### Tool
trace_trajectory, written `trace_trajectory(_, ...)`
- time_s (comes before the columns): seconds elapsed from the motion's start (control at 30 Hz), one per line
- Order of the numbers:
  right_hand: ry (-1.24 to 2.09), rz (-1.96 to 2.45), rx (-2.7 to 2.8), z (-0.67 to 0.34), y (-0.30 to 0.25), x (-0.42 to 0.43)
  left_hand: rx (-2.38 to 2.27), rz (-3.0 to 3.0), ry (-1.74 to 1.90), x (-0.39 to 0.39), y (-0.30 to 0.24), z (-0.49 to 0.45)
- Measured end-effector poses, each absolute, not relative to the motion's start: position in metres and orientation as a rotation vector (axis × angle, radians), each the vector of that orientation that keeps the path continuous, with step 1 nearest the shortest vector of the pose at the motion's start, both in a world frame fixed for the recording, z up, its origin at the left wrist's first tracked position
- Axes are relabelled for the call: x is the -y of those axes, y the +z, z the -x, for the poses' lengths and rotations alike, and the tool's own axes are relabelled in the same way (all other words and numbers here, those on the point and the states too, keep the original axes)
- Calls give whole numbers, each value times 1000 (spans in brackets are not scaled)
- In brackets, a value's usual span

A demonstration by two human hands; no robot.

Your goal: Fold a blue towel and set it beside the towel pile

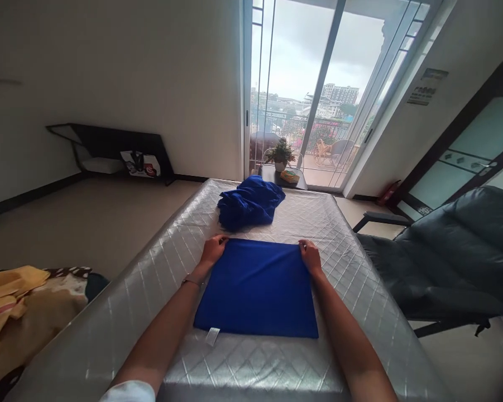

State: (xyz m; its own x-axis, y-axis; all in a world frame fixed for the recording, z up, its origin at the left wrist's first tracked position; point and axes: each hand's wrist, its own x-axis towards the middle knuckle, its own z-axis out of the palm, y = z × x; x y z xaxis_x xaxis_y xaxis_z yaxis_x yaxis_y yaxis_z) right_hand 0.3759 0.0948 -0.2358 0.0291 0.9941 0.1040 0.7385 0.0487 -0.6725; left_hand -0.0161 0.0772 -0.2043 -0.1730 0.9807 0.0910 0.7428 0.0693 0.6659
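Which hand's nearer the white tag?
Left. The left hand is at the far left corner of the flat blue cloth, beyond the white tag; the right hand is at the far right corner, diagonally across.

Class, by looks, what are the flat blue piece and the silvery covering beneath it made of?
Flat blue piece: matte, probably fabric; it has soft creases and a white tag.
Silvery covering: glossy, perhaps coated cloth or plastic; its diamond pattern glints.
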Motion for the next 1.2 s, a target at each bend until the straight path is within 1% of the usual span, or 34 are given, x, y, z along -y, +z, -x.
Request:
trace_trajectory(0.27,413,1825,1895,-364,-212,-76,-2067,-1812,676,-78,-198,12)
trace_trajectory(0.4,377,1865,2123,-348,-208,-51,-2124,-1914,617,-75,-184,-1)
trace_trajectory(0.47,425,1918,2209,-342,-210,-42,-2101,-2004,593,-72,-176,-22)
trace_trajectory(0.57,477,1979,2244,-339,-213,-35,-1910,-2187,515,-63,-172,-77)
trace_trajectory(0.7,492,2002,2266,-340,-211,-34,-1642,-2361,394,-48,-183,-161)
trace_trajectory(0.8,486,2002,2284,-341,-208,-34,-1598,-2394,245,-39,-193,-192)
trace_trajectory(0.93,493,2010,2249,-340,-209,-33,-1702,-2324,149,-35,-199,-172)
trace_trajectory(1.2,487,2026,2231,-338,-212,-34,-2109,-2045,58,-30,-199,-38)
